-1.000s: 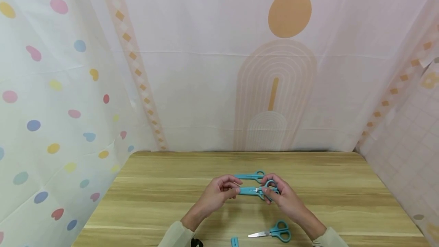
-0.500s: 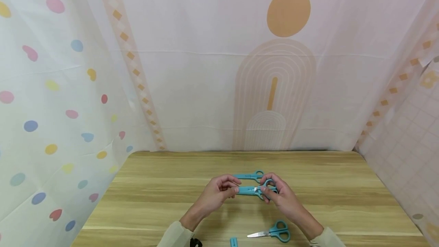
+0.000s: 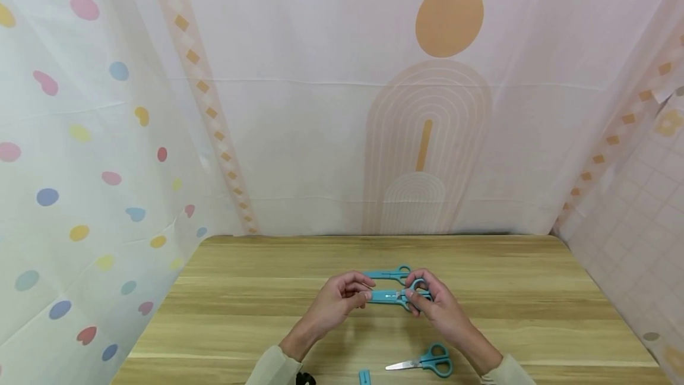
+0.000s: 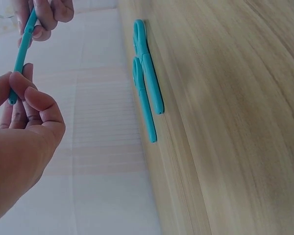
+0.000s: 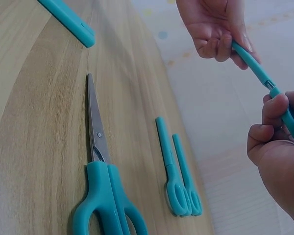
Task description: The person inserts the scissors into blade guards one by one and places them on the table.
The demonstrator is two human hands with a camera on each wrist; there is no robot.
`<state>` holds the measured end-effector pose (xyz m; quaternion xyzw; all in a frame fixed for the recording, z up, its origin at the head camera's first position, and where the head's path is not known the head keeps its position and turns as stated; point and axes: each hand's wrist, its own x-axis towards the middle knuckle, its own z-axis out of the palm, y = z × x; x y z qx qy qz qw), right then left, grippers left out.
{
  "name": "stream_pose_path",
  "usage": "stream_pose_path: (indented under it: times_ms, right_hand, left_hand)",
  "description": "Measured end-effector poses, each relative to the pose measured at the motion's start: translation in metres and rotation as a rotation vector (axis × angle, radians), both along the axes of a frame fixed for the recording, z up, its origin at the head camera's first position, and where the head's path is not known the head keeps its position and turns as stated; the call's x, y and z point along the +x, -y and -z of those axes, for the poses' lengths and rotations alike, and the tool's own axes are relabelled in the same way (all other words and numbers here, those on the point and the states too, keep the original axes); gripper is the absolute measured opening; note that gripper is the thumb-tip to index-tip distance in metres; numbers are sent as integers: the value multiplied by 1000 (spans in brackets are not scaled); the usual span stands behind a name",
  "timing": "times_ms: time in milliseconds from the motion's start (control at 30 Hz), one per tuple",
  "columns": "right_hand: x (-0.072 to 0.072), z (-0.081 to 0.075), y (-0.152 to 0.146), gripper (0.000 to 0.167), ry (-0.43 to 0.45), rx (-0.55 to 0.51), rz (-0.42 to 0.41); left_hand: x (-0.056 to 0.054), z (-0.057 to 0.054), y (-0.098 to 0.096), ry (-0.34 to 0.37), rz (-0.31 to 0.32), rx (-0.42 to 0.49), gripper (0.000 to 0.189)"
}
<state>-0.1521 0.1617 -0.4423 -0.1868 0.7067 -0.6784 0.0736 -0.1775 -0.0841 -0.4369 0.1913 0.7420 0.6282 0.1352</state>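
Left hand pinches the cover, right hand grips the scissors by their handles, above the table; the cover seems almost fully on, with bare scissors lying near a loose cover

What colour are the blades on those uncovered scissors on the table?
Silvery grey; the blades show best in the right wrist view.

Teal scissors raised off the table, handles to the right; teal sheath over the blades, bit of metal exposed between sheath and handles.
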Motion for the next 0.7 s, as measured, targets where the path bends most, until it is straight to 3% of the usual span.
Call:
stream_pose_path:
  times_ms: [700]
  right_hand:
    - [-1, 4, 2, 19, 13, -39, -18]
  left_hand:
    - [0, 1, 1, -9, -15, -21, 16]
